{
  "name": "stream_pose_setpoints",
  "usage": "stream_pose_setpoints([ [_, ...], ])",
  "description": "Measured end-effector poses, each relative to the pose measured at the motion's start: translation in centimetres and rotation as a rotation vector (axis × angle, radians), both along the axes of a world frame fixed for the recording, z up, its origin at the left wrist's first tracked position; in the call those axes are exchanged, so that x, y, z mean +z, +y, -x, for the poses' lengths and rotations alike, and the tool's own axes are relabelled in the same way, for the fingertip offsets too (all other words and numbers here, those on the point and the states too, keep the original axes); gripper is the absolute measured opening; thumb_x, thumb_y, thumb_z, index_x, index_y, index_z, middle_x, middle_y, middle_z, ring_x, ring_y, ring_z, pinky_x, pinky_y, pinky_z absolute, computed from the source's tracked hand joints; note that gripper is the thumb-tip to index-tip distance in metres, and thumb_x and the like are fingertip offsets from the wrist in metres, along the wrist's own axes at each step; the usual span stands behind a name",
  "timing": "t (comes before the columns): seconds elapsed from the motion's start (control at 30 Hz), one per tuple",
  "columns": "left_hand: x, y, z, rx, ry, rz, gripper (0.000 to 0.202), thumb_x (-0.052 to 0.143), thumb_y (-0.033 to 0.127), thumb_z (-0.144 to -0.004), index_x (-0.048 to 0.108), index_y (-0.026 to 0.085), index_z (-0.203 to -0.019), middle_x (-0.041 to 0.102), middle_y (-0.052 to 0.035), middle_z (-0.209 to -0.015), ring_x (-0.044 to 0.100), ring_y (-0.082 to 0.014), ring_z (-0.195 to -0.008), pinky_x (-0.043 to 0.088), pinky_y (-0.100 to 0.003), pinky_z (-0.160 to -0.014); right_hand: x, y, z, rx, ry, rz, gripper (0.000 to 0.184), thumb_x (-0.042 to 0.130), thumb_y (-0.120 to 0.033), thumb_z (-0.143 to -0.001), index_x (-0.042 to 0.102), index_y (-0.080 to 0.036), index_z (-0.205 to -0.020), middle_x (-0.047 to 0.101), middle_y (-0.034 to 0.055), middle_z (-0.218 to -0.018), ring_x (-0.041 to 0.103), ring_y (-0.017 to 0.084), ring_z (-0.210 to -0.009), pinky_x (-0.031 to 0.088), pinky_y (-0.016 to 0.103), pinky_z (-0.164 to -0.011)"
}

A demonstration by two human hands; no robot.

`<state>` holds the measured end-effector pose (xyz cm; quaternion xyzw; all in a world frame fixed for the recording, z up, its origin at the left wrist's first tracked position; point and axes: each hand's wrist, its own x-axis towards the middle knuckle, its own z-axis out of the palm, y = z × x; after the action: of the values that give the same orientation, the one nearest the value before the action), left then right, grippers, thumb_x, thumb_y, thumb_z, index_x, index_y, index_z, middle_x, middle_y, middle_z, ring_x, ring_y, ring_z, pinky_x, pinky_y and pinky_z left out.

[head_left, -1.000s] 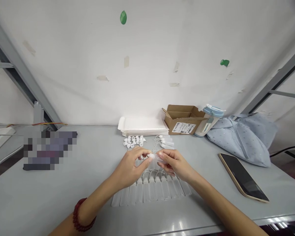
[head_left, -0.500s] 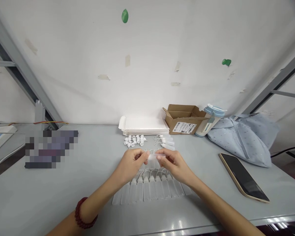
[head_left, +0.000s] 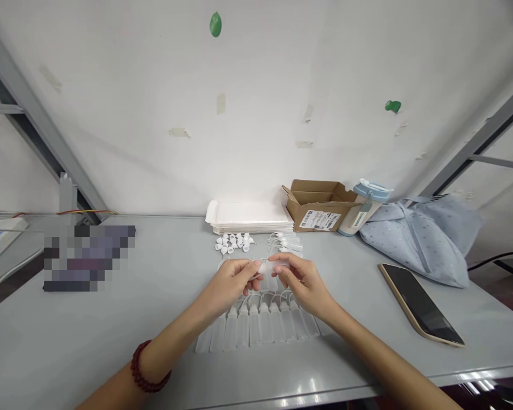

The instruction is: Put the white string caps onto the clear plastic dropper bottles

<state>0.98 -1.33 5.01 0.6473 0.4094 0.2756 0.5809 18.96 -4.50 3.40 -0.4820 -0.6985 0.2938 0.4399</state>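
A small translucent plastic squeeze bottle [head_left: 268, 267] lies sideways between my two hands above the grey table. My left hand [head_left: 235, 279] pinches its left end, where the cap part is mostly hidden by the fingers. On the other end, the thumb and fingers of my right hand [head_left: 303, 279] are closed around the body. Below my hands is a row of similar bottles [head_left: 265, 327] with white caps and thin looped tethers. Partly covered by my hands is a second row behind it. Further back lie loose white caps [head_left: 233, 244] and several capped bottles [head_left: 291, 244].
White padded envelopes [head_left: 250, 214] are stacked against the wall beside an open cardboard box [head_left: 320, 208]. A blue-lidded tumbler [head_left: 361, 210], a light blue fabric bag [head_left: 414, 242] and a phone [head_left: 421, 304] are on the right. A blurred-out item [head_left: 89, 259] lies left.
My left fingers have curled further around the bottle's end, and my right fingers have shifted their grip on it. The view has moved slightly; the rows on the table look the same.
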Motion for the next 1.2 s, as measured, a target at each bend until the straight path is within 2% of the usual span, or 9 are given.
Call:
stream_pose_setpoints([
  [0.23, 0.0, -0.4, 0.0, 0.010, 0.010, -0.094, 0.038, 0.046, 0.047, -0.084, 0.058, 0.016, -0.065, 0.059, -0.0015, -0.068, 0.050, -0.0128, -0.062, 0.041, -0.025, -0.062, -0.2, 0.1, -0.1, -0.002, 0.017, 0.052, 0.028, 0.044, -0.039, -0.089, 0.060, -0.016, -0.093, 0.047, -0.0015, -0.059, 0.040, 0.009, -0.050, 0.028, 0.021, -0.045],
  [0.33, -0.2, -0.7, -0.1, 0.049, 0.094, -0.231, 0.032, 0.046, 0.043, -0.084, 0.061, 0.017, -0.073, 0.060, -0.0019, -0.070, 0.051, -0.0147, -0.065, 0.040, -0.025, -0.060, -0.2, 0.2, -0.1, 0.016, 0.134, 0.151, 0.031, 0.045, -0.044, -0.088, 0.060, -0.016, -0.087, 0.038, -0.0045, -0.055, 0.033, 0.008, -0.047, 0.025, 0.021, -0.043],
  [0.47, -0.6, -1.2, -0.4, 0.130, 0.123, -0.482, 0.022, 0.049, 0.035, -0.083, 0.063, 0.018, -0.082, 0.061, -0.0028, -0.079, 0.054, -0.0173, -0.077, 0.041, -0.028, -0.072, 0.0, 0.5, 0.1, 0.070, 0.301, 0.275, 0.036, 0.047, -0.050, -0.085, 0.056, -0.016, -0.082, 0.032, -0.0071, -0.054, 0.027, 0.006, -0.043, 0.022, 0.021, -0.041],
  [0.53, -0.7, -1.3, -0.6, 0.156, 0.111, -0.502, 0.020, 0.051, 0.034, -0.082, 0.063, 0.018, -0.086, 0.062, -0.0028, -0.082, 0.054, -0.0175, -0.079, 0.041, -0.029, -0.076, 0.2, 0.5, 0.2, 0.079, 0.339, 0.300, 0.036, 0.049, -0.051, -0.084, 0.054, -0.016, -0.081, 0.031, -0.0078, -0.053, 0.026, 0.005, -0.042, 0.021, 0.020, -0.040],
  [0.63, -0.6, -1.1, -0.7, 0.132, 0.096, -0.349, 0.026, 0.047, 0.039, -0.084, 0.063, 0.018, -0.085, 0.065, -0.0028, -0.082, 0.055, -0.0172, -0.076, 0.042, -0.029, -0.071, 0.4, 0.3, 0.3, 0.059, 0.318, 0.285, 0.036, 0.048, -0.051, -0.084, 0.055, -0.016, -0.085, 0.033, -0.0078, -0.052, 0.029, 0.006, -0.042, 0.023, 0.021, -0.040],
  [0.77, -0.3, -0.8, -0.6, 0.087, 0.097, -0.140, 0.039, 0.041, 0.047, -0.085, 0.060, 0.017, -0.068, 0.062, -0.0033, -0.071, 0.054, -0.0167, -0.068, 0.043, -0.027, -0.063, 0.4, 0.2, 0.1, 0.042, 0.188, 0.221, 0.034, 0.045, -0.047, -0.088, 0.056, -0.016, -0.094, 0.044, -0.0048, -0.056, 0.038, 0.008, -0.045, 0.031, 0.022, -0.044],
  [0.9, 0.0, -0.7, -0.6, 0.086, -0.035, 0.000, 0.040, 0.045, 0.047, -0.083, 0.053, 0.016, -0.059, 0.055, -0.0009, -0.063, 0.051, -0.0145, -0.064, 0.042, -0.027, -0.065, -0.5, 0.4, -0.3, 0.007, -0.164, -0.144, 0.025, 0.049, -0.038, -0.088, 0.055, -0.018, -0.103, 0.057, 0.0037, -0.076, 0.048, 0.013, -0.061, 0.040, 0.025, -0.054],
  [1.0, 0.0, -0.7, -0.5, 0.081, -0.142, 0.128, 0.040, 0.049, 0.046, -0.082, 0.050, 0.016, -0.056, 0.049, 0.0013, -0.057, 0.047, -0.0119, -0.059, 0.039, -0.026, -0.062, -1.2, 0.7, -0.6, 0.023, -0.378, -0.423, 0.021, 0.045, -0.031, -0.091, 0.054, -0.018, -0.106, 0.056, 0.0068, -0.080, 0.048, 0.016, -0.068, 0.040, 0.027, -0.058],
  [1.2, -0.5, 0.1, 0.3, -0.041, -0.270, 0.338, 0.034, 0.057, 0.043, -0.080, 0.056, 0.013, -0.064, 0.049, -0.0002, -0.062, 0.042, -0.0097, -0.056, 0.035, -0.025, -0.057, -1.4, 0.7, -0.7, 0.047, -0.500, -0.490, 0.020, 0.039, -0.029, -0.094, 0.051, -0.017, -0.105, 0.053, 0.0034, -0.070, 0.044, 0.014, -0.058, 0.036, 0.025, -0.052],
])
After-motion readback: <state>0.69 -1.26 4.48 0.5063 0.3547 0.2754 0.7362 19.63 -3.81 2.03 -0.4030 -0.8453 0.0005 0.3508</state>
